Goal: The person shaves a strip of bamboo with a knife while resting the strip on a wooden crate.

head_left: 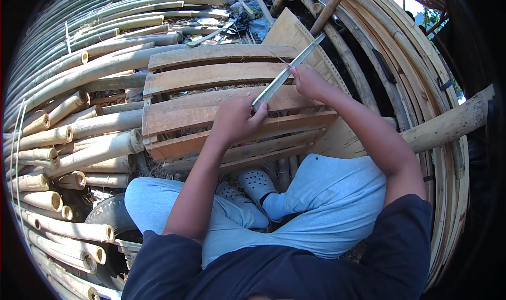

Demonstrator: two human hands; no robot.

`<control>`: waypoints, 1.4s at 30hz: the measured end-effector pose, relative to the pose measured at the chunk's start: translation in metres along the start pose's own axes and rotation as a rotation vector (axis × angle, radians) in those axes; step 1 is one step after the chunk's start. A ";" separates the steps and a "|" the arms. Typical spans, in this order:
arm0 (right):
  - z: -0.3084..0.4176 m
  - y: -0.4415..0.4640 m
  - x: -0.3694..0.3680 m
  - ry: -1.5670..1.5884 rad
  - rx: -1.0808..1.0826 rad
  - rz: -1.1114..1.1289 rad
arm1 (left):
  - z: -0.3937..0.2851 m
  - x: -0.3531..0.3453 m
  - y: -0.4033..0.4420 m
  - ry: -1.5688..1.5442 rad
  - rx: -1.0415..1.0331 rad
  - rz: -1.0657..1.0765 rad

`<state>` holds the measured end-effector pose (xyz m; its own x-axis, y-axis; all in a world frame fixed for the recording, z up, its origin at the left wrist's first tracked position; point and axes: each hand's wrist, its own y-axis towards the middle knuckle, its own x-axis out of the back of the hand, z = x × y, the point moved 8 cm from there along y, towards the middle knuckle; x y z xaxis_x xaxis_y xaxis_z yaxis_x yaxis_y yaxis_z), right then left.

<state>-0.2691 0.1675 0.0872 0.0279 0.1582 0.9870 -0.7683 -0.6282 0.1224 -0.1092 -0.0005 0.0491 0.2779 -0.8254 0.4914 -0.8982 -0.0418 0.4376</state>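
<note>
A flat, pale green bamboo strip (273, 84) runs diagonally over a slatted wooden crate (205, 76), its far end up at the right. Around its near end my left hand (237, 116) is closed, the thumb along its edge. Further up the strip, my right hand (308, 81) pinches at its side, with something small and pink at the fingertips. A thin dark sliver (279, 57) sticks out up and left from those fingertips; whether it is a blade or a splinter I cannot tell.
Stacked bamboo poles (68, 136) fill the left side. Long split bamboo lengths (400, 52) curve along the right, crossed by a thick pole (450, 122). A tyre (113, 213) lies at the lower left. My crossed legs and grey clogs (256, 184) are below the crate.
</note>
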 end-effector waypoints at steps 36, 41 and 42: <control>0.018 -0.043 0.019 0.183 -0.109 -0.089 | 0.015 0.000 -0.005 -0.121 0.014 -0.017; 0.052 -0.045 0.015 0.099 0.191 -0.050 | 0.000 0.006 -0.003 -0.058 -0.092 -0.034; 0.046 -0.039 0.012 0.121 0.188 -0.045 | -0.004 0.006 -0.003 -0.045 -0.077 -0.003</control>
<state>-0.2090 0.1588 0.0987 -0.0259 0.2725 0.9618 -0.6354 -0.7473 0.1947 -0.1035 -0.0026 0.0536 0.2629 -0.8500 0.4564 -0.8682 -0.0022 0.4961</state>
